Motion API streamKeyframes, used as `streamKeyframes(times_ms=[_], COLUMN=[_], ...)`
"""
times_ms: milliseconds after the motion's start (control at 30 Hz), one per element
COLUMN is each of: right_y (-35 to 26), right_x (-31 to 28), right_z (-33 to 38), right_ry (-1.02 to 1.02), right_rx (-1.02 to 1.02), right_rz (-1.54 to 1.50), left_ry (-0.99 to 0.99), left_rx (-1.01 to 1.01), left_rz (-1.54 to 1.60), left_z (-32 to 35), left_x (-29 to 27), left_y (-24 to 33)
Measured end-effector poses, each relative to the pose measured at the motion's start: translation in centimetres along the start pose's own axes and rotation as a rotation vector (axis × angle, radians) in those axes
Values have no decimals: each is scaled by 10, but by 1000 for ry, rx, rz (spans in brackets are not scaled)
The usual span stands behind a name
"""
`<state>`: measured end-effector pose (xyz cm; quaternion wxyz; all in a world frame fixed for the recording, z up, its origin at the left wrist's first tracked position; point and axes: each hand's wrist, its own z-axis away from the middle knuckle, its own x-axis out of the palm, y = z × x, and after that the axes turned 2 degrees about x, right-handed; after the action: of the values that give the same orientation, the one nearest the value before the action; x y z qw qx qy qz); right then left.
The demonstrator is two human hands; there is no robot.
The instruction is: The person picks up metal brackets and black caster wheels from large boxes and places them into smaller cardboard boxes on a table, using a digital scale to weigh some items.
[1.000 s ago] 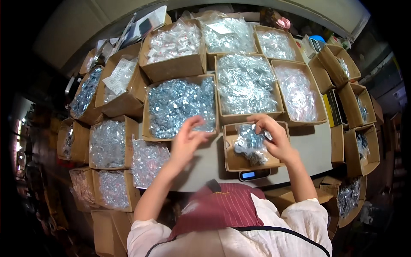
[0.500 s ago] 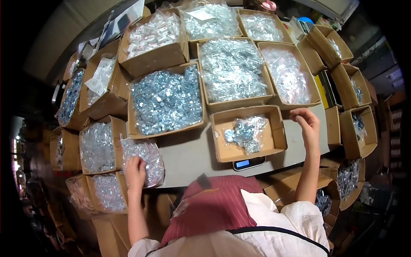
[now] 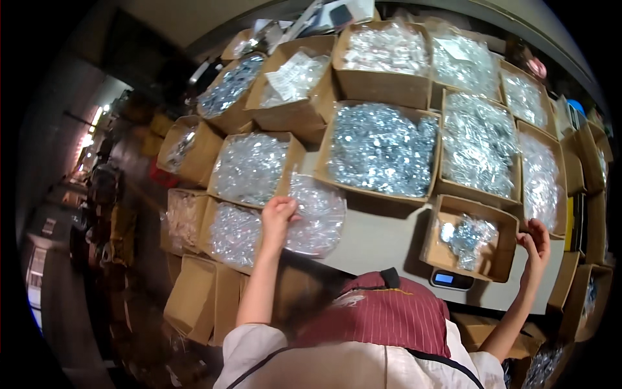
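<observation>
My left hand (image 3: 278, 219) is at the left edge of a round heap of clear plastic packets (image 3: 317, 220). Its fingers are curled together, and whatever they may grip is too small to make out. On the right, my right hand (image 3: 535, 245) hovers beside a small cardboard box (image 3: 472, 271), its fingers loosely bent and apart from the thumb, nothing visible between them. Inside that box lies a small pile of clear bags with shiny metal pieces (image 3: 468, 240). Under its front edge shows a small digital scale (image 3: 453, 279) with a lit blue display.
Behind stands a box of bluish metal parts (image 3: 382, 149), with boxes of bagged silvery parts (image 3: 481, 144) and white bagged pieces (image 3: 387, 48) around it. More boxes of packets (image 3: 251, 170) crowd the left. A grey tabletop (image 3: 376, 236) shows between my hands.
The view has swung left, so everything sits further right in it. My right hand is lower now, close to the small box's right side. My left hand remains at the packet heap, nearer its left edge.
</observation>
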<state>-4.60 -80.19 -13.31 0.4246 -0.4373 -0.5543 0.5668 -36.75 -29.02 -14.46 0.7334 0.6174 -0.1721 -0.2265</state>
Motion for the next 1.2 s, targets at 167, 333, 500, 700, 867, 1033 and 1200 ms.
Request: streamKeyframes(times_ms=[167, 333, 500, 700, 867, 1033, 1200], right_y=[-18, -46, -56, -37, -8, -4, -22], right_x=[47, 123, 214, 237, 158, 157, 192], right_z=[3, 25, 69, 84, 49, 47, 45], right_ry=[-91, -233, -703, -493, -155, -180, -247], right_rx=[-13, 15, 112, -347, -270, -337, -265], right_rz=[14, -11, -31, 363, 679, 929, 693], left_ry=[17, -72, -494, -810, -183, 90, -33], left_rx=[85, -23, -171, -187, 416, 667, 779], left_rz=[119, 233, 205, -136, -612, -1309, -1018], left_z=[-6, 11, 65, 77, -7, -106, -123], left_x=[0, 32, 119, 149, 54, -77, -106], left_y=[-3, 24, 54, 63, 62, 21, 33])
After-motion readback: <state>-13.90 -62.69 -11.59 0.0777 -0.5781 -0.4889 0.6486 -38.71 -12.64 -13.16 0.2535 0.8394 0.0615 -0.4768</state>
